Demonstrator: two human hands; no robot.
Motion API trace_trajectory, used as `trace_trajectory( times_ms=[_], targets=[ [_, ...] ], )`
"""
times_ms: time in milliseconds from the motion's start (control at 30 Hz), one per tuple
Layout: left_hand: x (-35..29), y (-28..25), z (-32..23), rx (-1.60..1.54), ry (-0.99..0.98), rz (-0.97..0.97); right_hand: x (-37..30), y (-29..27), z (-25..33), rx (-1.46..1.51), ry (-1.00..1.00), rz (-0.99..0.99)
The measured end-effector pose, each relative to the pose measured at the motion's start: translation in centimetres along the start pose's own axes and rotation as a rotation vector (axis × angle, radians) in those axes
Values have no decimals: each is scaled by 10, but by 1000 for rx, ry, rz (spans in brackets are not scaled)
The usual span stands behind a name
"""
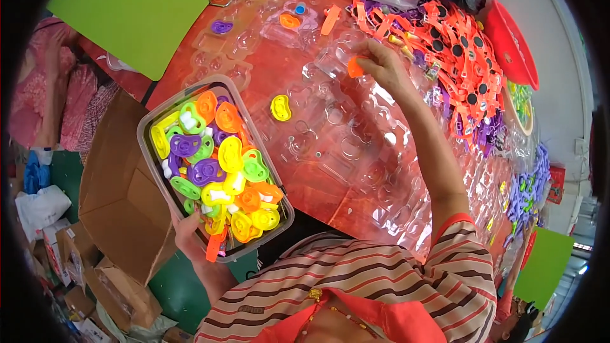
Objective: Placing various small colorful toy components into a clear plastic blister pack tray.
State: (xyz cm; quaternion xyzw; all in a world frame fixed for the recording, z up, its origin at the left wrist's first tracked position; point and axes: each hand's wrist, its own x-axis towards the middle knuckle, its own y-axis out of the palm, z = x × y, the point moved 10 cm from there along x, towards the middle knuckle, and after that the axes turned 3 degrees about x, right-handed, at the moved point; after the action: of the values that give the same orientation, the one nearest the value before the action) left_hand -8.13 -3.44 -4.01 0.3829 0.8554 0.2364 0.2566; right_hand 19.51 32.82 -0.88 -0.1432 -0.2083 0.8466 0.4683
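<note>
My left hand (189,234) grips the near left side of a clear plastic bin (284,208), which is tilted and filled with yellow, purple, orange and green toy pacifiers (205,172). An orange strap (216,246) hangs over the bin's near edge beside that hand. Out over the table, my right hand (381,70) pinches an orange pacifier (356,67) above clear moulded blister trays (337,114). A yellow pacifier (281,108) lies in a tray cavity between the bin and my right arm. Farther off, a purple pacifier (222,26) and an orange pacifier (290,21) rest in other trays.
A heap of orange toy watches (460,57) covers the far right, next to a red basin (508,44). Purple pieces (530,181) lie beyond. Left of the bin stands an open cardboard box (121,190); a green board (140,6) and a seated person (54,82) are behind it.
</note>
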Motion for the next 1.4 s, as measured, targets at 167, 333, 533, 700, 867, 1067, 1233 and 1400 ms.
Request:
trace_trajectory(
  times_ms=[167,333,533,700,867,1067,1233,1400],
  targets=[
    [-5,5,-1,-35,15,38,4,-10,-6,-116,-22,-56],
    [-5,-1,4,-2,16,26,13,-24,5,-316,-74,-82],
    [-3,3,15,-18,-34,39,32,-26,-31,9,9,-263],
    [-5,-3,15,0,-52,36,23,-19,-36,-159,-23,-326],
    [-5,1,11,39,-35,55,15,-17,-28,-251,-38,-252],
    [-4,-13,19,6,-75,38,13,-20,-16,-346,-79,-215],
    [-2,-18,20,26,-59,5,7,-2,-1,-740,-158,-186],
    [0,1,13,22,-17,38,6,15,12,-996,-277,-267]
  ],
)
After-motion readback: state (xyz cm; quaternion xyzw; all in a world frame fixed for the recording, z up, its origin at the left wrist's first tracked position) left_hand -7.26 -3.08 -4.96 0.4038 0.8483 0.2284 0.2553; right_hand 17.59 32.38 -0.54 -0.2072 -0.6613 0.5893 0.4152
